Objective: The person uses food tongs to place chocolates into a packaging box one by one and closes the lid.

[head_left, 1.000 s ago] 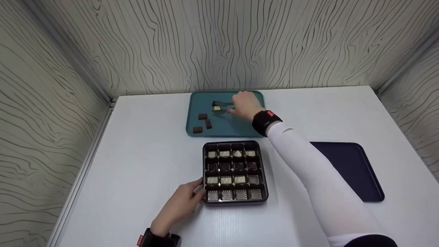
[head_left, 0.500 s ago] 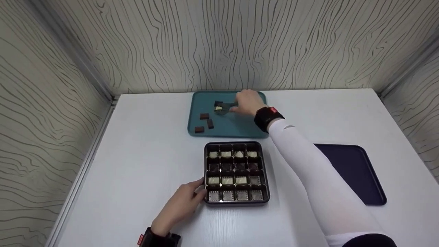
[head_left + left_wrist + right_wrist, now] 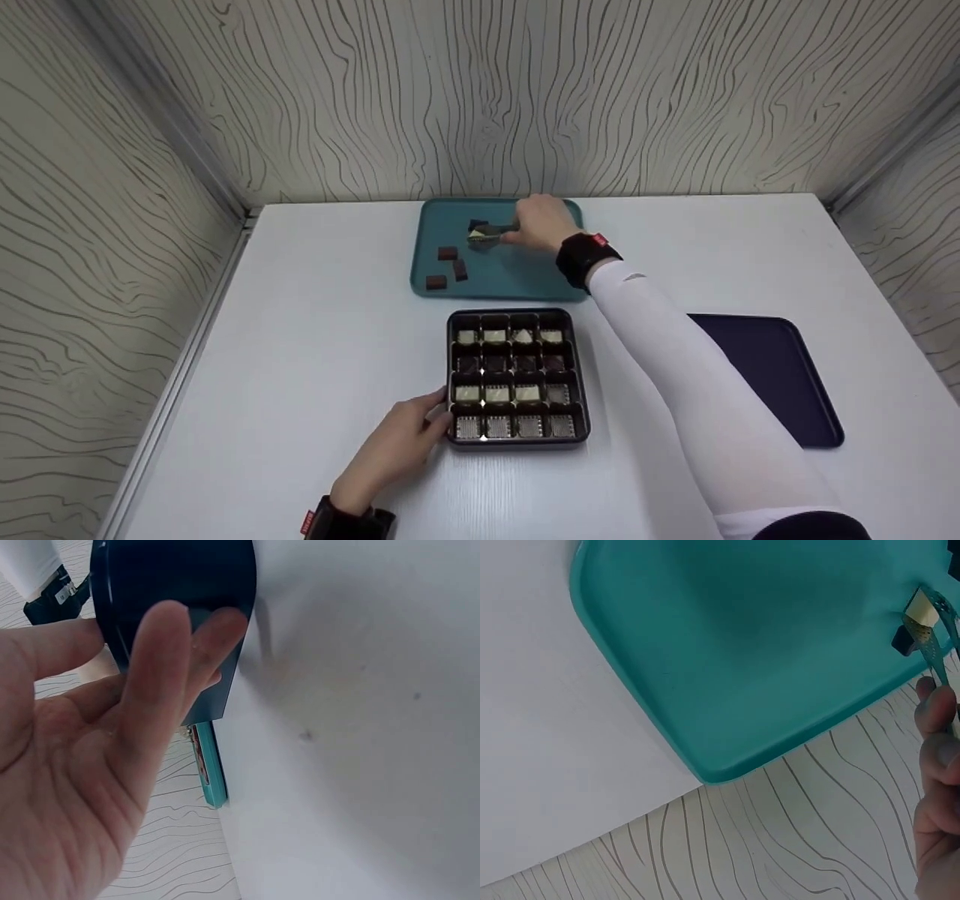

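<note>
My right hand (image 3: 541, 223) grips a pair of tongs (image 3: 501, 231) over the far part of a teal tray (image 3: 517, 282). Between the tongs' perforated tips sits a white chocolate (image 3: 921, 609), with a dark chocolate (image 3: 904, 640) close beside it. Several brown chocolates (image 3: 448, 253) lie toward the tray's left side. My left hand (image 3: 397, 439) touches the left side of a dark divided box (image 3: 517, 447), its fingers fairly straight in the left wrist view. White chocolates fill the box's back row, dark ones the second. Three white chocolates (image 3: 496, 394) stand in the third row; its right compartment and the front row show only bare bottoms.
A dark blue tray (image 3: 780, 375) lies at the right, partly behind my white-sleeved right arm (image 3: 697, 382). The white table (image 3: 315, 315) ends at a wood-patterned back wall (image 3: 487, 97), with side walls left and right.
The tongs' tips have closed around the white chocolate, which now looks tilted. My right hand has barely moved, and my left hand stays at the box.
</note>
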### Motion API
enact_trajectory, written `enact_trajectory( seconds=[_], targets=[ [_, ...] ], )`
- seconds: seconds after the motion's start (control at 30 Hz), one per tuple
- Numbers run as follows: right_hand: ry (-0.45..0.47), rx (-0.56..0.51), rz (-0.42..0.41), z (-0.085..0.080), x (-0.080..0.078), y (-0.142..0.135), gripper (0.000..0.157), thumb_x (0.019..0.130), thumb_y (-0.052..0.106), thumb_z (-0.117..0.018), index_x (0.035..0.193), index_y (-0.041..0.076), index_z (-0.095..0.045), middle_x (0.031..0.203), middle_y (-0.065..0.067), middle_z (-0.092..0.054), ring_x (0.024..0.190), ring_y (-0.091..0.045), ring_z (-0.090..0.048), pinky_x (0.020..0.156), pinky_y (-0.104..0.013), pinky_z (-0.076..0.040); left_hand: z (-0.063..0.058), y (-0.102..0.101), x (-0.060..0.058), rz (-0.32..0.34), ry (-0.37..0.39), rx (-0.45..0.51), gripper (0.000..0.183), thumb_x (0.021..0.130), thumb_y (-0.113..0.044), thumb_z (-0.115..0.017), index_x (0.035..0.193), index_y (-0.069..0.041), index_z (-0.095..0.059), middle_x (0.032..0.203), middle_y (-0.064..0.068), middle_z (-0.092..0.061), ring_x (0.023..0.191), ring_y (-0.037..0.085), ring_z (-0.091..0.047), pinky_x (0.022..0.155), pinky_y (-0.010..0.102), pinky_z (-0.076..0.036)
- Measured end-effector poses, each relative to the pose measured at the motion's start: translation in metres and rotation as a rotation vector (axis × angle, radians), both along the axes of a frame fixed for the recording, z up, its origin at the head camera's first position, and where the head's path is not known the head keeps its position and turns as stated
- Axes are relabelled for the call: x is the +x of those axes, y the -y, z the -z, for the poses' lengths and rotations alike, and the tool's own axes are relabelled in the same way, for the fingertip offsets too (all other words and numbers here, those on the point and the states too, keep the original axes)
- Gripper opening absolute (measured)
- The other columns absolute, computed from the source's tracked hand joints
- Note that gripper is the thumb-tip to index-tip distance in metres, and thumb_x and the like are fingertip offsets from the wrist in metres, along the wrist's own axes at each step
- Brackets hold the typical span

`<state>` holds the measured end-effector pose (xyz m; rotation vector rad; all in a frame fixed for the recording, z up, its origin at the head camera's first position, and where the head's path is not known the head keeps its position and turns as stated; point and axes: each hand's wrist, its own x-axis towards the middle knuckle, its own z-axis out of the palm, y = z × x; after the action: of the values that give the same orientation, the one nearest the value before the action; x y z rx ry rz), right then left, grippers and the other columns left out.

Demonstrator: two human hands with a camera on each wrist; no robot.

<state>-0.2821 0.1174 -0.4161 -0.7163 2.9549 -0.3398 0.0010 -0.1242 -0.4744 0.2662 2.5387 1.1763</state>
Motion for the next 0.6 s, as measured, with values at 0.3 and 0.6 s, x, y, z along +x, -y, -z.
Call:
enact_trajectory(
  seconds=[0.3, 0.6],
  targets=[
    [-0.027, -0.043, -0.106, -0.03, 0.034, -0.016, 0.062, 0.099, 0.039, -0.073, 0.055, 0.017, -0.036, 0.056, 0.007, -0.02, 0.05, -0.01, -0.019, 0.053, -0.027, -0.016, 0.001, 0.001, 0.001, 0.005, 0.0, 0.038, 0.053, 0.107, -0.024, -0.056, 0.15, 0.008, -0.051, 0.144, 0.03, -0.063, 0.06, 0.011, -0.061, 0.073, 0.031, -0.055],
    [-0.037, -0.009, -0.208, -0.057, 0.102, -0.066, 0.031, 0.095, 0.038, -0.076, 0.096, 0.008, -0.086, 0.056, 0.0, -0.059, 0.052, -0.008, -0.034, 0.054, -0.024, -0.022, 0.002, 0.001, 0.002, 0.0, 0.013, 0.067, 0.056, 0.107, -0.025, -0.057, 0.15, 0.01, -0.049, 0.126, 0.029, -0.071, 0.052, 0.007, -0.053, 0.054, 0.024, -0.046]
  ],
)
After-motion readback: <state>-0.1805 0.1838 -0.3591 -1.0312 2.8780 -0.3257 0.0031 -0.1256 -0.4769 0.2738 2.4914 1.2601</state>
